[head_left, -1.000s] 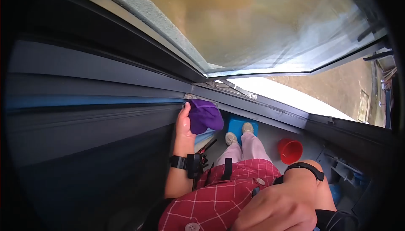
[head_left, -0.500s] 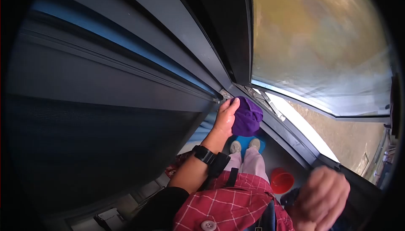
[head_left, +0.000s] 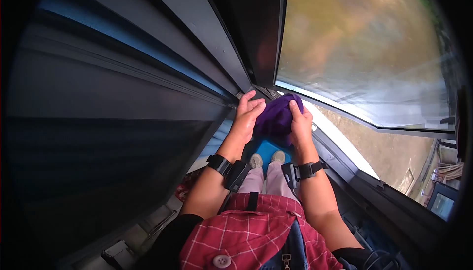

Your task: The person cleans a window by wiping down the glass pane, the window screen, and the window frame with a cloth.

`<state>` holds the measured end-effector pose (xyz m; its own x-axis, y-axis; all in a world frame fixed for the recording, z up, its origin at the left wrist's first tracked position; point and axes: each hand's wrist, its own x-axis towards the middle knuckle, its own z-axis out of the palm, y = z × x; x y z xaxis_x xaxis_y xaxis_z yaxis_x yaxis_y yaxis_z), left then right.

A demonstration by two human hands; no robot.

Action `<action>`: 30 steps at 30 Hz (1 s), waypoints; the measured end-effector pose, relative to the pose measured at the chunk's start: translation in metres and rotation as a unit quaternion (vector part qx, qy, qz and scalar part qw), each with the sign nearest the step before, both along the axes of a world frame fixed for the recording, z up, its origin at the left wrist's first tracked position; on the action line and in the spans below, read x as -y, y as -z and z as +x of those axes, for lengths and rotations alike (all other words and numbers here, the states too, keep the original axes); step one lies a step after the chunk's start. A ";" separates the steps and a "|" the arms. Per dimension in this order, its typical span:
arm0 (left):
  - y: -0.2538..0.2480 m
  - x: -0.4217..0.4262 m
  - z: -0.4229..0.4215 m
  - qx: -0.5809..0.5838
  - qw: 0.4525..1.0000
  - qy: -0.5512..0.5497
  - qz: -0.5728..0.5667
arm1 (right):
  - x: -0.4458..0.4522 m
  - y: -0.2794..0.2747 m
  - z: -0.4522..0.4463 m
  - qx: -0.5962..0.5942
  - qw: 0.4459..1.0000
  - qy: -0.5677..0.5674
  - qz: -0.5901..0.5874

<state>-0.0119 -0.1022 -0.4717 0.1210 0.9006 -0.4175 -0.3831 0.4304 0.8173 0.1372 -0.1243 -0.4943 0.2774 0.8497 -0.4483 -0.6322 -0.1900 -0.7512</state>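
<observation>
A bunched purple cloth (head_left: 275, 117) hangs between my two hands, beside the corner of the window frame. My right hand (head_left: 301, 124) is closed on the cloth's right side, with the thumb on top. At the cloth's left edge is my left hand (head_left: 245, 117), its thumb and upper fingers apart; its palm side lies against the cloth, and the lower fingers are partly hidden. Each wrist wears a black strap with a small box.
An open window sash (head_left: 364, 53) with dirty glass swings out at the upper right. The window sill (head_left: 340, 156) runs below it, with the ground outside beyond. Dark panels (head_left: 113, 92) fill the left. My shoes (head_left: 278, 157) are on a blue surface (head_left: 266, 147).
My right hand has come up from the lower right and taken hold of the purple cloth. My left hand has loosened its grip and shifted left and up. The red bucket is out of sight.
</observation>
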 end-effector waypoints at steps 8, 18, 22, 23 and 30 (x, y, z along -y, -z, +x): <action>-0.016 -0.020 0.010 -0.081 0.979 0.118 0.142 | -0.008 -0.046 0.027 -0.025 0.992 0.096 0.081; -0.041 -0.051 0.058 -0.034 0.986 0.134 0.088 | -0.002 0.019 0.155 -0.090 0.928 0.361 -0.030; -0.039 -0.052 0.063 -0.039 0.987 0.118 0.103 | -0.014 0.006 0.148 -0.072 0.909 0.408 -0.043; -0.039 -0.052 0.063 -0.034 0.986 0.123 0.103 | -0.010 0.020 0.161 -0.058 0.925 0.374 -0.031; -0.041 -0.051 0.070 -0.016 0.984 0.142 0.110 | -0.032 0.028 0.196 -0.040 0.945 0.322 -0.030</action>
<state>0.0585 -0.0515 -0.4310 0.3706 0.9015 -0.2236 -0.2466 0.3276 0.9121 0.3332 -0.0921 -0.5224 0.6919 0.4890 -0.5312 -0.6853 0.2130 -0.6964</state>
